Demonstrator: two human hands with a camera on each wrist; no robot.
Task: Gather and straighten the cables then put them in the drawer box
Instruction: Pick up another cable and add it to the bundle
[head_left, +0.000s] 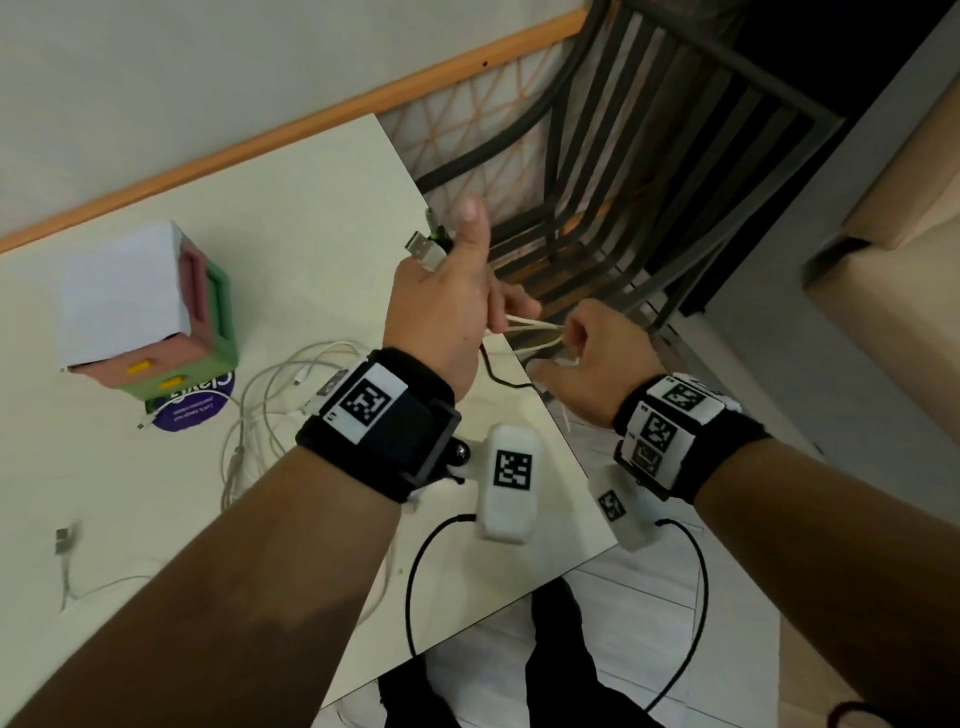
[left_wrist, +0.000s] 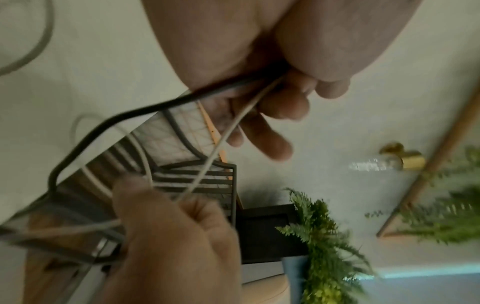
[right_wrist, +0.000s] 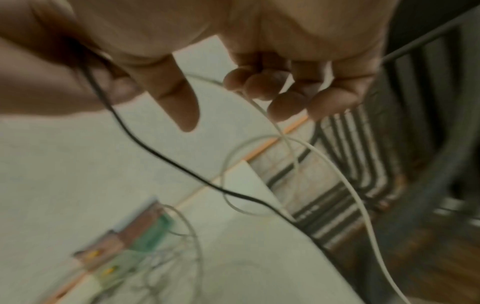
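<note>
My left hand (head_left: 447, 306) is raised over the table's right edge, gripping a bundle of cable ends; USB plugs (head_left: 423, 248) stick out above its thumb. White cables (head_left: 530, 330) and a black cable (head_left: 498, 376) run from it to my right hand (head_left: 587, 358), which pinches the white strands just off the table corner. In the left wrist view the black cable (left_wrist: 124, 115) and a white cable (left_wrist: 215, 148) leave the left palm toward the right hand (left_wrist: 166, 226). The drawer box (head_left: 156, 312), pink and green with a white top, stands at the table's left.
More white cables (head_left: 270, 410) lie coiled on the table (head_left: 291, 218) beside a purple round sticker (head_left: 195, 405). One loose cable with a plug (head_left: 65, 543) lies at the near left. A dark slatted chair (head_left: 649, 171) stands beyond the table's right edge.
</note>
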